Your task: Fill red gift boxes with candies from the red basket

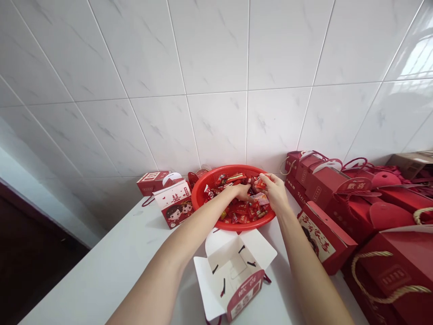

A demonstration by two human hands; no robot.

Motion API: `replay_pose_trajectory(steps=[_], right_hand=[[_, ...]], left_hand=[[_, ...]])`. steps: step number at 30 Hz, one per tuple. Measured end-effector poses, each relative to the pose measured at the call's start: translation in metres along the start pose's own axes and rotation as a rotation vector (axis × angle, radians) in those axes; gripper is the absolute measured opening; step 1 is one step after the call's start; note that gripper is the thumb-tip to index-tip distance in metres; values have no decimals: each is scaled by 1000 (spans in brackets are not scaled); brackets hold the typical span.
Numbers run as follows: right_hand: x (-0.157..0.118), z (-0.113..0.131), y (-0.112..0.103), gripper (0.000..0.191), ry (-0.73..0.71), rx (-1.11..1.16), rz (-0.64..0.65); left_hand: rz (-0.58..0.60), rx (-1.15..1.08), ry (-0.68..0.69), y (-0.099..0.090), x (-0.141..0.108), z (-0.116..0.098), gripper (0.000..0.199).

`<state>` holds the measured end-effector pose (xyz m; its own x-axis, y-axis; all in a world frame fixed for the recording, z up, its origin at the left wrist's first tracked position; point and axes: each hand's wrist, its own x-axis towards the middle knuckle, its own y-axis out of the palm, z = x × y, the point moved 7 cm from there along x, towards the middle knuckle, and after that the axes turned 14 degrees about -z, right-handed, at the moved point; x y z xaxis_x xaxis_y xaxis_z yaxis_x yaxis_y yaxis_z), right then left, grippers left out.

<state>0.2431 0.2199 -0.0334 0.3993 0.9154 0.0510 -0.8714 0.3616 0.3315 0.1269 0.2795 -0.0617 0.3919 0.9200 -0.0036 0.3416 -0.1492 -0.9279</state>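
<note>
A red plastic basket [199, 180] full of wrapped candies [241, 210] stands against the wall, and both my hands are inside it. My right hand [274, 189] is at the basket's right side, thumb and fingers pinched on a red-wrapped candy [260, 184]. Beside it, my left hand [242, 192] reaches down among the candies with curled fingers. Its fingertips are partly hidden, so what they grip does not show clearly. In front of the basket, between my forearms, an open gift box [233, 266] shows its white inside, flaps spread and dark cord ends poking through its walls.
Left of the basket stand a gift box with cartoon figures [176, 205] and a smaller red box [152, 183]. Many closed red gift boxes [338, 189] with rope handles crowd the right side. A tiled wall [216, 126] rises behind the white table [135, 253].
</note>
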Motion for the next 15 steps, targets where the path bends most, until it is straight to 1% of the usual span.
replay_pose_trajectory(steps=[2, 3, 6, 8, 10, 12, 13, 14, 15], right_hand=[[2, 0, -2, 42, -26, -2, -29], [3, -1, -3, 42, -33, 4, -44], [4, -2, -5, 42, -27, 19, -81], [4, -2, -5, 42, -23, 17, -76], [3, -1, -3, 42, -28, 9, -58], [2, 1, -3, 40, -21, 12, -47], [1, 2, -2, 39, -9, 18, -46], [0, 2, -2, 37, 5, 26, -42], [-2, 3, -1, 35, 18, 36, -37]], left_hand=[[-10, 59, -7, 5, 1, 0, 78], [-20, 65, -3, 6, 1, 0, 74], [-26, 88, 25, 6, -2, -1, 51], [35, 66, 62, 2, -7, -2, 37], [159, 0, 65, -2, -18, -1, 24], [289, -105, 12, -5, -30, 1, 19], [308, -176, -31, -8, -35, 2, 19], [281, -256, -68, -13, -39, 4, 18], [211, -337, -96, -19, -40, 5, 18]])
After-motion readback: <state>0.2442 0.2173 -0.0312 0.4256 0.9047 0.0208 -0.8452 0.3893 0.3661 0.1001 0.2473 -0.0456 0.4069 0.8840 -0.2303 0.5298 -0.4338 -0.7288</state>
